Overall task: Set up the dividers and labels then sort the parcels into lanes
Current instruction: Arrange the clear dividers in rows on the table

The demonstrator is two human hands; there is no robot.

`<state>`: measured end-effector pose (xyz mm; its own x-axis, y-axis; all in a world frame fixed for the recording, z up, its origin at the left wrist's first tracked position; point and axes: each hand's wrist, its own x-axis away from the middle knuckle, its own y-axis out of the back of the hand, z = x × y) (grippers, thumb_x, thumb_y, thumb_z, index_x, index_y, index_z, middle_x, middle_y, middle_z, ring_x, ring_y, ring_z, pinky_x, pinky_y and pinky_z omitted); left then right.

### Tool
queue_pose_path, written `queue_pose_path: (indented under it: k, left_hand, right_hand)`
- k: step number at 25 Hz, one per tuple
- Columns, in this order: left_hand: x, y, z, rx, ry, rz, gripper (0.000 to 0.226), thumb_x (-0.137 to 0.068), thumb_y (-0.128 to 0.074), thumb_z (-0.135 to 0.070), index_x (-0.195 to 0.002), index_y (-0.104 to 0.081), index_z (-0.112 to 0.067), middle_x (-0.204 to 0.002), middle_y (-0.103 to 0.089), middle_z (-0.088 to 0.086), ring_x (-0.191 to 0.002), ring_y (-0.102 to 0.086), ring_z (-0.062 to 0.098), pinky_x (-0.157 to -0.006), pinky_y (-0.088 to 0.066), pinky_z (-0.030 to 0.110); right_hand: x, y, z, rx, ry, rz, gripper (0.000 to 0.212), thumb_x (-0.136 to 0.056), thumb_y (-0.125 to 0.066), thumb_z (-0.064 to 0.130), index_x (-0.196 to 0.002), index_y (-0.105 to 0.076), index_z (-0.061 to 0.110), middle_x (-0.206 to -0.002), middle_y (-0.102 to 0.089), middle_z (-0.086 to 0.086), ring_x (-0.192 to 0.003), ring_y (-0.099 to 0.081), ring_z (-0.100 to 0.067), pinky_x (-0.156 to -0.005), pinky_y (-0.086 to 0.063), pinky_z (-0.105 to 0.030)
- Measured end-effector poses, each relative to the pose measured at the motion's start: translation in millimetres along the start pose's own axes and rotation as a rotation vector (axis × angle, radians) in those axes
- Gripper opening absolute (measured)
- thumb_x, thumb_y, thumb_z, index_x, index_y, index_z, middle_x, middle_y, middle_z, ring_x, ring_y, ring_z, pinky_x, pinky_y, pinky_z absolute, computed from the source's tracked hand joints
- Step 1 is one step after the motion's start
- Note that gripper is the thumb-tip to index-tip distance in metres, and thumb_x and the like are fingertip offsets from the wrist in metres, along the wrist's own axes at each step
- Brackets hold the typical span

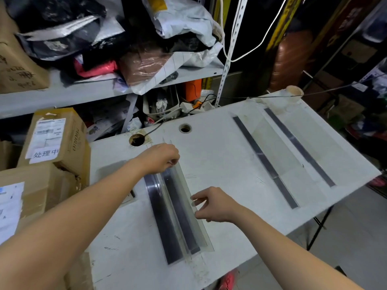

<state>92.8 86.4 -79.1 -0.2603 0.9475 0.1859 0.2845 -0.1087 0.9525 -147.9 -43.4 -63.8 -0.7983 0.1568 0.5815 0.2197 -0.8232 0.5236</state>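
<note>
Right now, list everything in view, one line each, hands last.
table: one, white, centre and right.
near dividers: two, clear with dark base strips, side by side at the table's middle-left.
far dividers: two, same make, apart, towards the right edge.
holes: two, round, far side of the tabletop.
black cable: one, enters the left hole.
roll or cup: one, beige, far table corner; cannot tell which.
cardboard boxes: at least three, brown, left of the table.
bagged parcels: a pile, black, white, grey, pink, on the shelf.
shelf: one, pale grey, behind the table.
left hand: pinches the near dividers' far end.
right hand: fingers pinch a clear wall midway along.
</note>
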Motion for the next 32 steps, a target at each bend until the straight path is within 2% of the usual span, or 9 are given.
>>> queue_pose_path:
  k: [3, 6, 8, 12, 14, 18, 22, 27, 32]
  left_hand:
    - [-9, 2, 9, 0.022, 0.020, -0.018, 0.016, -0.086, -0.073, -0.016, -0.084, -0.062, -0.028, -0.089, -0.054, -0.013, -0.091, -0.057, 0.015, -0.083, -0.053, 0.041]
    - [-20, 5, 10, 0.072, 0.011, -0.029, 0.018, -0.087, -0.076, -0.016, -0.086, -0.062, -0.027, -0.090, -0.054, -0.014, -0.094, -0.055, 0.012, -0.087, -0.051, 0.038]
    - [-28, 6, 8, 0.095, -0.003, -0.025, 0.015, -0.088, -0.076, -0.016, -0.089, -0.064, -0.025, -0.093, -0.056, -0.013, -0.096, -0.055, 0.011, -0.088, -0.049, 0.034]
    - [-51, 12, 6, 0.075, -0.009, -0.046, 0.010, -0.088, -0.075, -0.015, -0.090, -0.067, -0.022, -0.093, -0.057, -0.011, -0.093, -0.053, 0.010, -0.087, -0.048, 0.032]
    - [-64, 18, 4, 0.072, -0.009, -0.080, 0.008, -0.088, -0.075, -0.013, -0.091, -0.069, -0.019, -0.093, -0.057, -0.008, -0.091, -0.051, 0.011, -0.086, -0.048, 0.033]
    - [-93, 22, 3, 0.111, 0.031, -0.145, 0.011, -0.087, -0.077, -0.014, -0.091, -0.068, -0.018, -0.093, -0.057, -0.008, -0.091, -0.054, 0.015, -0.085, -0.048, 0.034]
    - [-128, 25, -1, 0.112, 0.032, -0.128, 0.018, -0.088, -0.075, -0.012, -0.087, -0.061, -0.022, -0.092, -0.057, -0.007, -0.090, -0.052, 0.015, -0.081, -0.043, 0.031]
    - [-170, 34, -14, 0.105, 0.004, -0.098, 0.021, -0.089, -0.074, -0.011, -0.085, -0.058, -0.023, -0.090, -0.056, -0.008, -0.089, -0.050, 0.013, -0.083, -0.045, 0.032]
    - [-209, 42, -13, 0.158, 0.043, -0.109, 0.024, -0.084, -0.080, -0.011, -0.082, -0.061, -0.026, -0.094, -0.062, -0.006, -0.090, -0.058, 0.015, -0.085, -0.051, 0.036]
  right_hand:
    - [10, -1, -14, -0.092, -0.046, 0.015, 0.059, -0.074, -0.070, 0.010, -0.133, -0.067, 0.015, -0.112, -0.070, 0.007, -0.083, -0.076, -0.023, -0.067, -0.066, -0.038]
    - [18, 0, -23, -0.162, -0.076, -0.012, 0.056, -0.078, -0.069, 0.005, -0.133, -0.067, 0.014, -0.116, -0.069, 0.004, -0.087, -0.075, -0.024, -0.066, -0.066, -0.037]
    - [21, 4, -27, -0.173, -0.078, -0.041, 0.054, -0.079, -0.069, 0.004, -0.132, -0.068, 0.014, -0.115, -0.070, 0.005, -0.081, -0.075, -0.024, -0.066, -0.065, -0.036]
    - [29, 22, -36, -0.167, -0.078, -0.075, 0.051, -0.080, -0.069, 0.004, -0.130, -0.069, 0.015, -0.117, -0.071, 0.004, -0.055, -0.069, -0.002, -0.055, -0.057, -0.021]
    - [34, 31, -45, -0.161, -0.076, -0.098, 0.052, -0.078, -0.070, 0.005, -0.129, -0.070, 0.015, -0.116, -0.071, 0.004, -0.049, -0.064, 0.004, -0.051, -0.052, -0.017]
    - [39, 48, -66, -0.155, -0.071, -0.125, 0.052, -0.075, -0.074, 0.009, -0.126, -0.073, 0.017, -0.114, -0.073, 0.006, -0.050, -0.062, 0.008, -0.053, -0.052, -0.016]
    - [41, 68, -89, -0.144, -0.095, -0.164, 0.052, -0.073, -0.072, 0.009, -0.125, -0.073, 0.018, -0.113, -0.073, 0.009, -0.049, -0.061, 0.009, -0.054, -0.052, -0.017]
    - [41, 90, -110, -0.113, -0.120, -0.204, 0.054, -0.073, -0.071, 0.011, -0.126, -0.072, 0.021, -0.114, -0.074, 0.011, -0.056, -0.056, 0.021, -0.052, -0.042, -0.005]
    - [39, 110, -124, -0.105, -0.135, -0.243, 0.053, -0.073, -0.071, 0.011, -0.125, -0.073, 0.022, -0.114, -0.074, 0.012, -0.066, -0.059, 0.014, -0.062, -0.041, -0.005]
